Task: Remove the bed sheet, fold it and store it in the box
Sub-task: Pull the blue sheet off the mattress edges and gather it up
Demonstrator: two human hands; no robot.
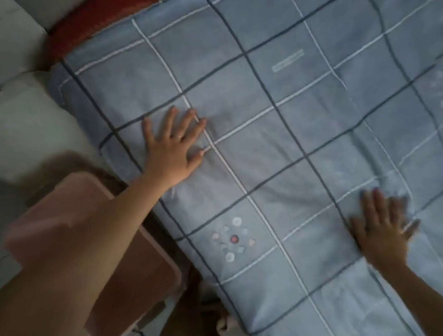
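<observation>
Bed sheet [294, 137], blue with a dark and white check, lies flat under both sets of fingers. The left fingers [170, 119] are straight and fanned, pressing the cloth at about 9 o'clock of the view. The right fingers [380, 205], blurred, are also spread flat at about 4 o'clock. Neither grasps anything. The left hand [174, 151] and the right hand [382, 229] rest palm-down, well apart, with small creases in the cloth around each.

The sheet's near-left edge runs free from 10 o'clock down to 6 o'clock rather than being tucked under. A red mattress edge [115, 19] shows bare past the sheet's corner at 11 o'clock. At that corner the hem looks layered, so the sheet may already be doubled over, though I cannot tell for sure.

My reading is that the sheet is already off and laid out and the hands are smoothing it during folding. It covers most of the view, so more folds are needed. A pink box [145, 287] sits beside the bed at 8 o'clock, partly behind the left forearm. Nothing of the sheet is in it, so storing is not yet done.
</observation>
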